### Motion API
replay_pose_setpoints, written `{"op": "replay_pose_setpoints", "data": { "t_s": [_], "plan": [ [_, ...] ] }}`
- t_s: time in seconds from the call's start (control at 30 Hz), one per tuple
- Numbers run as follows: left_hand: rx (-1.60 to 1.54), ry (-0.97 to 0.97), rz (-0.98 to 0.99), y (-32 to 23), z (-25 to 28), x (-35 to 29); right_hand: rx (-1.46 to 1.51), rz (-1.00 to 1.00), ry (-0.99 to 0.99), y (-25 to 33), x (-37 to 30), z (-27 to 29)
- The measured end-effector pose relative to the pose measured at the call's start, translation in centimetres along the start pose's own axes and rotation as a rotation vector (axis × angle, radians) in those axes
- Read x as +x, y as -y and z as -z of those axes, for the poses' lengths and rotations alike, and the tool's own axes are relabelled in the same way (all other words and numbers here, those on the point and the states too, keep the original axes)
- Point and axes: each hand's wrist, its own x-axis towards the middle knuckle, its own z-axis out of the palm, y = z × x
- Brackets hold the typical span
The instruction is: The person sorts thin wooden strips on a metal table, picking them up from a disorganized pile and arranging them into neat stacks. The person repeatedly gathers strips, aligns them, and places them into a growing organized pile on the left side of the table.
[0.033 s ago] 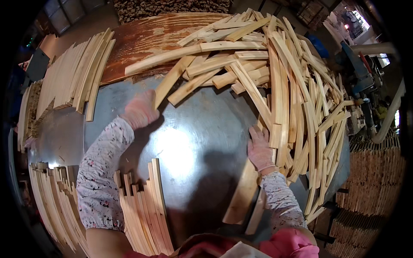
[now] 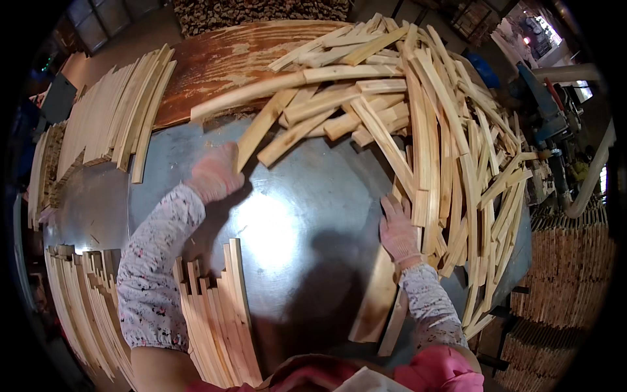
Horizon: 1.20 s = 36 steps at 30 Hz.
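The left hand (image 2: 217,173) grips the near end of a strip (image 2: 264,130), pale yellow, flat and straight, its far end at the left edge of the pile (image 2: 424,124). The right hand (image 2: 400,235) lies over a wider, tan board (image 2: 375,297) beside the pile; whether its fingers grasp it is unclear. The table (image 2: 326,176) is smooth grey metal with a white glare. Beyond lie a scuffed reddish-brown panel (image 2: 222,62) and stacked timber (image 2: 261,14) in a dim room.

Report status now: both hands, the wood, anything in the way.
Left hand gripping near end of a wood strip. Right hand against a wide board, grip unclear. Loose wood pile crowding right side of table.
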Motion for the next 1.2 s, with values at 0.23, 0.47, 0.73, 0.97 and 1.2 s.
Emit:
{"op": "replay_pose_setpoints", "data": {
  "t_s": [0.23,0.47,0.73,0.97,1.2],
  "plan": [
    [-0.188,0.097,0.123,-8.1,-5.0,-13.3,-0.336,0.114,0.257,-15.8,-10.5,4.2],
    [-0.409,0.111,0.080,-19.3,-13.2,-28.8,-0.331,0.152,0.351,-34.5,-16.5,3.8],
    [-0.537,-0.065,0.033,-23.1,-21.1,-34.6,0.226,-0.270,0.181,-18.6,-10.9,13.7],
    [-0.411,0.068,0.246,-23.1,-21.7,-37.2,0.320,0.548,-0.012,5.5,10.0,15.4],
    [-0.471,0.122,0.372,-15.6,-17.1,-52.8,-0.553,0.567,0.420,6.9,13.9,5.1]
  ]
}}
